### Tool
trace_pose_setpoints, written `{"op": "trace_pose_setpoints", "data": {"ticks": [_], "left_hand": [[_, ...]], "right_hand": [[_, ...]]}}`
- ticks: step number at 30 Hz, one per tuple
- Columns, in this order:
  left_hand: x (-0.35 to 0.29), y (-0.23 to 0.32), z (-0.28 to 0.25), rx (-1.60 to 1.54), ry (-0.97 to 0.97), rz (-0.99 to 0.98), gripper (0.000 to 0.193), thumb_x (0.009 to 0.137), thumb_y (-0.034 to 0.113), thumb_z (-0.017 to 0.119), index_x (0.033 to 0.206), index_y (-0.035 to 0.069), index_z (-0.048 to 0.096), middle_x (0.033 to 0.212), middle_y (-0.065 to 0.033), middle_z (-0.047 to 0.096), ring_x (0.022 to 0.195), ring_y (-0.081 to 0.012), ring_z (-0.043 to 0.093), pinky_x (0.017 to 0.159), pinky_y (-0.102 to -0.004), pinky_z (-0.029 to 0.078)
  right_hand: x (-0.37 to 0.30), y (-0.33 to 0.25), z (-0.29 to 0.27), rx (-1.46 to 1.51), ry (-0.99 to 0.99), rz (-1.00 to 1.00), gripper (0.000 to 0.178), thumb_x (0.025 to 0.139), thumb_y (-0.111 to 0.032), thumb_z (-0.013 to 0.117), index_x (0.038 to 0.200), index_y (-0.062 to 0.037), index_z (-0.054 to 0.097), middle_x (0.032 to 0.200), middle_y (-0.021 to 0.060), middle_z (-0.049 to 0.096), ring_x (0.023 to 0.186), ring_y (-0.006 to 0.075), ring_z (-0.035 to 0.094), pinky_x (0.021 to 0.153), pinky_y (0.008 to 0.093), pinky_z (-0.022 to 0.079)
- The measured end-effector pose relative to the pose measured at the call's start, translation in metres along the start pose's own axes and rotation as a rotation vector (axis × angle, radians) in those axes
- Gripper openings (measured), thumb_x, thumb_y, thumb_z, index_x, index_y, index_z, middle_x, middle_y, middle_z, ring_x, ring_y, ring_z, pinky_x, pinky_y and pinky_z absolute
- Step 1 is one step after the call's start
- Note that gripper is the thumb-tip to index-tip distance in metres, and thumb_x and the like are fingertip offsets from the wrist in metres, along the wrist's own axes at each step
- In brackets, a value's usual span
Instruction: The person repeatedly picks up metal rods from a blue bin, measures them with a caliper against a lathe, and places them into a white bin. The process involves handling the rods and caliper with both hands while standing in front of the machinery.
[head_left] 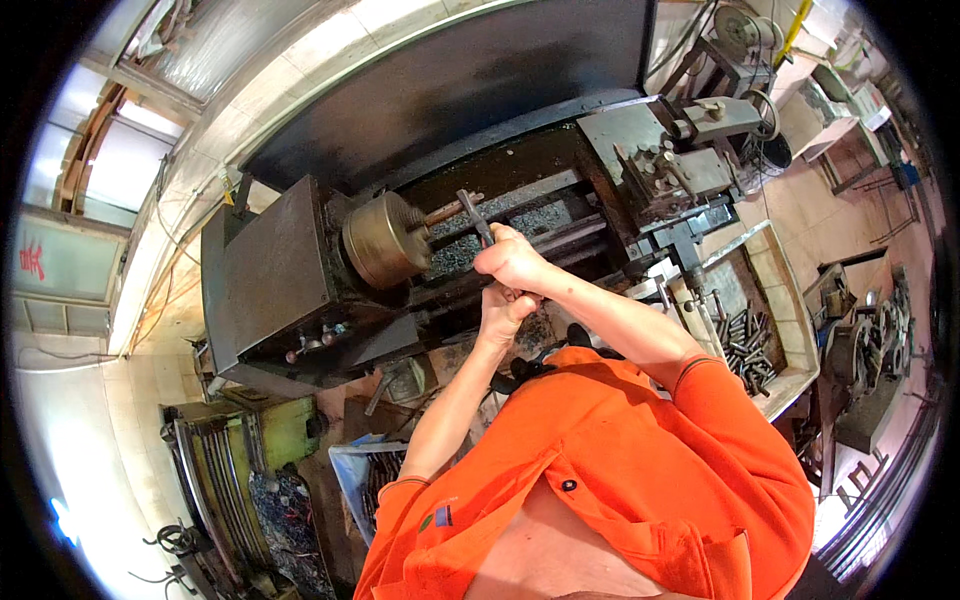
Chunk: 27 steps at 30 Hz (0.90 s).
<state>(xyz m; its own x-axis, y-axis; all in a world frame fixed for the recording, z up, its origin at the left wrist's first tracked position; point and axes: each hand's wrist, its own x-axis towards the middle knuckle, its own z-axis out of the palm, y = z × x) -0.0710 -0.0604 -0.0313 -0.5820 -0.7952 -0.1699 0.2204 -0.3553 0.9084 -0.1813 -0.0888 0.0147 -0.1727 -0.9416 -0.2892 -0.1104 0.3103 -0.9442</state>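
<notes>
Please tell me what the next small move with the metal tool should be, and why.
I would probably square the metal tool against the rod before applying force. It crosses near the rod's free end, out from the chuck, but contact is hard to make out. The right hand grips it, with the left hand close below.
</notes>
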Motion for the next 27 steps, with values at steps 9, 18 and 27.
{"op": "trace_pose_setpoints", "data": {"ticks": [9, 18, 27], "left_hand": [[0.002, -0.007, -0.013, 0.048, 0.019, -0.014, 0.034, 0.060, 0.018, 0.076, 0.082, 0.000, 0.057, 0.074, -0.0016, 0.057, 0.066, -0.0100, 0.056, 0.058, -0.0233, 0.045], [0.004, -0.002, -0.001, 0.044, -0.006, -0.008, 0.031, 0.059, 0.015, 0.072, 0.080, -0.001, 0.056, 0.072, -0.0022, 0.057, 0.066, -0.0097, 0.055, 0.059, -0.0230, 0.045], [0.006, 0.000, -0.006, 0.047, -0.092, 0.021, 0.043, 0.059, 0.027, 0.080, 0.082, 0.000, 0.054, 0.075, -0.0008, 0.056, 0.066, -0.0091, 0.053, 0.058, -0.0238, 0.043]], "right_hand": [[0.002, 0.000, 0.005, 0.035, -0.003, 0.015, 0.028, 0.063, -0.018, 0.058, 0.073, 0.0045, 0.046, 0.072, 0.0174, 0.053, 0.072, 0.0250, 0.054, 0.065, 0.0364, 0.045], [0.007, 0.021, 0.002, 0.114, 0.084, -0.062, 0.020, 0.064, -0.015, 0.057, 0.074, 0.0000, 0.048, 0.065, 0.0078, 0.049, 0.062, 0.0158, 0.047, 0.055, 0.0315, 0.040], [0.008, 0.020, 0.001, 0.099, 0.056, -0.062, 0.027, 0.063, -0.019, 0.057, 0.074, 0.0047, 0.049, 0.072, 0.0177, 0.052, 0.070, 0.0242, 0.053, 0.061, 0.0369, 0.042]]}}
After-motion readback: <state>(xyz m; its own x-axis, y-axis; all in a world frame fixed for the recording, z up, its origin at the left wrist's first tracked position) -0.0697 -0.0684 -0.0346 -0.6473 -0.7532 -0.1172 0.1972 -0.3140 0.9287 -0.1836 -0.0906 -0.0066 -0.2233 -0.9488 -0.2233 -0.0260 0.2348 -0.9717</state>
